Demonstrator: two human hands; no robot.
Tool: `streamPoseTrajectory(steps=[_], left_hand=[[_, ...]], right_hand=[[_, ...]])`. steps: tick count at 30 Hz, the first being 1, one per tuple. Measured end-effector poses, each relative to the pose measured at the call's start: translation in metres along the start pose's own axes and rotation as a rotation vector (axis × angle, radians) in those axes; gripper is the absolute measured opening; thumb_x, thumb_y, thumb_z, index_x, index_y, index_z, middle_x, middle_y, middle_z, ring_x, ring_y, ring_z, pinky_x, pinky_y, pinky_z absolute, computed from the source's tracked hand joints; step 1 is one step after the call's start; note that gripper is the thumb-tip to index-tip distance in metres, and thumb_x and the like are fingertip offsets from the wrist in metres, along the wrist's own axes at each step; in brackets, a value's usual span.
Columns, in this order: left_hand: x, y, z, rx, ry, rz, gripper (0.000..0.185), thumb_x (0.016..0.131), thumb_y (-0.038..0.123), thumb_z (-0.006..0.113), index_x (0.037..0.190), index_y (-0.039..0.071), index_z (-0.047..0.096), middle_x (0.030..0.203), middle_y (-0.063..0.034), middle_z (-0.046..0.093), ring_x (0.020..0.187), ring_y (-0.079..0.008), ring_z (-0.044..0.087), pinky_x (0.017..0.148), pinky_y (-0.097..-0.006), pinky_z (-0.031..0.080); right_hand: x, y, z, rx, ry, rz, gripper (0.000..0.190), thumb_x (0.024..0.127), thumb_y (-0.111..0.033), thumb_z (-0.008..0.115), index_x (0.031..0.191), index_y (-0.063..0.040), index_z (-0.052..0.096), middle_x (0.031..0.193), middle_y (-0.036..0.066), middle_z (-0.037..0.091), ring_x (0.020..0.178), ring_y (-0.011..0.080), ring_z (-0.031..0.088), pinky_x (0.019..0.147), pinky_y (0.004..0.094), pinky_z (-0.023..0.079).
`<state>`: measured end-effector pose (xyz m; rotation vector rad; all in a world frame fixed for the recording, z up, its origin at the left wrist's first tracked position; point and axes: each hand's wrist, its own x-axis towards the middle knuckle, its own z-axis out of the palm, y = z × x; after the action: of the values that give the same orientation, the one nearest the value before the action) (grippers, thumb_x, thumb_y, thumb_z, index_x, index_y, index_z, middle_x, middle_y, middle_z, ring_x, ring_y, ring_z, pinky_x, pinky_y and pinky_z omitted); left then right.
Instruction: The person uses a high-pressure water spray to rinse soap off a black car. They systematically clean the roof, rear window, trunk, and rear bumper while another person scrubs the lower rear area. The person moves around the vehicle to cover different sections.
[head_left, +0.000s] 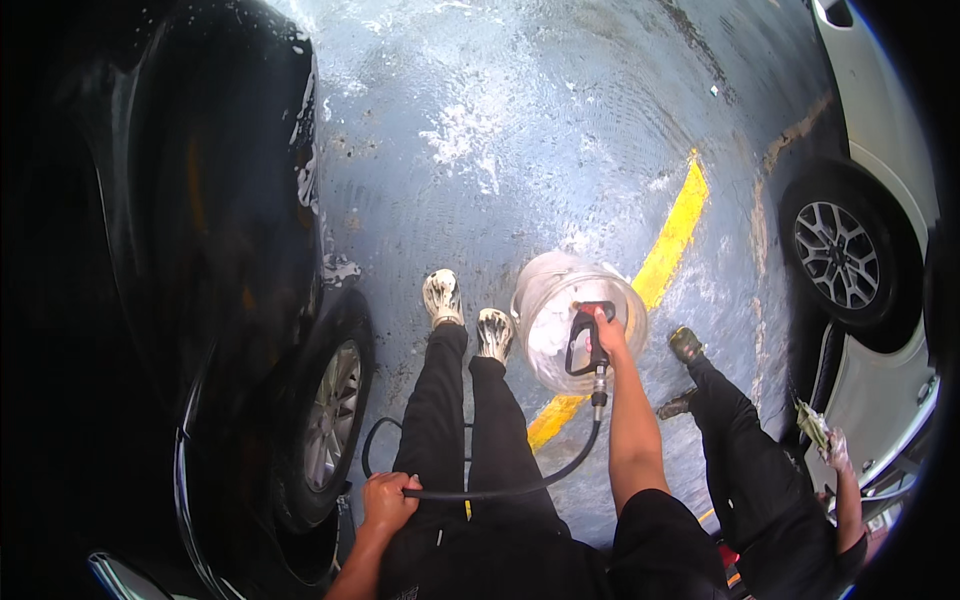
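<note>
My right hand (611, 336) grips a black and red spray gun (581, 341) over a translucent plastic bucket (534, 281) that holds white foam. From the gun's metal coupling a black hose (525, 493) curves down and left to my left hand (388, 501), whose fingers are closed around it. The bucket stands on the blue-grey floor, just right of my feet. Whether my finger presses the trigger cannot be told.
A dark car (225, 225) with foam along its lower edge stands close on the left. A white vehicle (881, 97) is at the right. Beside it a co-worker (757, 465) holds a foamy cloth (812, 424). A yellow line (675, 232) crosses the wet floor.
</note>
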<state>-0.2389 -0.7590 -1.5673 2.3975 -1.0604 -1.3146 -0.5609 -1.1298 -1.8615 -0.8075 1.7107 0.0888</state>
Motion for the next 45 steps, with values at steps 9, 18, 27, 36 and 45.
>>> streamPoseTrajectory(steps=[9,18,27,36,45], left_hand=[[0.01,0.006,-0.031,-0.005,-0.275,-0.063,0.01,0.084,0.025,0.074,0.086,0.016,0.078,0.085,-0.0083,0.077,0.085,-0.0347,0.074,0.077,-0.0496,0.058],[0.015,0.05,-0.054,0.02,-0.196,-0.026,0.016,0.08,0.022,0.07,0.087,0.01,0.077,0.083,-0.0188,0.074,0.079,-0.0434,0.071,0.072,-0.0543,0.056],[0.011,0.046,-0.053,0.11,-0.175,-0.014,0.013,0.08,0.02,0.069,0.086,0.012,0.077,0.082,-0.0191,0.073,0.079,-0.0428,0.071,0.07,-0.054,0.056],[0.016,0.046,-0.054,0.118,-0.331,-0.005,0.014,0.085,0.025,0.07,0.089,0.014,0.077,0.085,-0.0119,0.075,0.086,-0.0366,0.072,0.079,-0.0483,0.057],[0.022,0.078,-0.047,0.036,-0.286,0.152,0.024,0.09,0.019,0.073,0.07,0.007,0.066,0.069,-0.0112,0.066,0.071,-0.036,0.066,0.072,-0.046,0.051]], right_hand=[[0.042,0.053,-0.026,-0.053,-0.115,0.112,0.058,0.104,-0.052,0.059,0.114,0.005,0.068,0.084,0.018,0.072,0.064,0.0295,0.073,0.056,0.042,0.06],[-0.001,0.026,-0.019,0.206,-0.008,0.119,0.047,0.106,-0.047,0.057,0.113,-0.001,0.064,0.071,0.016,0.065,0.044,0.0296,0.063,0.041,0.0429,0.054],[-0.011,0.043,-0.024,0.203,-0.051,0.029,0.052,0.106,-0.05,0.055,0.115,-0.001,0.069,0.083,0.015,0.07,0.061,0.0259,0.068,0.055,0.0406,0.057],[-0.019,0.04,-0.036,0.176,-0.231,0.126,0.053,0.108,-0.05,0.053,0.124,-0.002,0.068,0.086,0.013,0.073,0.056,0.0271,0.069,0.05,0.0398,0.059],[-0.026,0.005,-0.034,0.053,0.001,0.032,0.061,0.104,-0.056,0.058,0.122,0.002,0.063,0.085,0.015,0.07,0.058,0.0246,0.069,0.051,0.0394,0.058]])
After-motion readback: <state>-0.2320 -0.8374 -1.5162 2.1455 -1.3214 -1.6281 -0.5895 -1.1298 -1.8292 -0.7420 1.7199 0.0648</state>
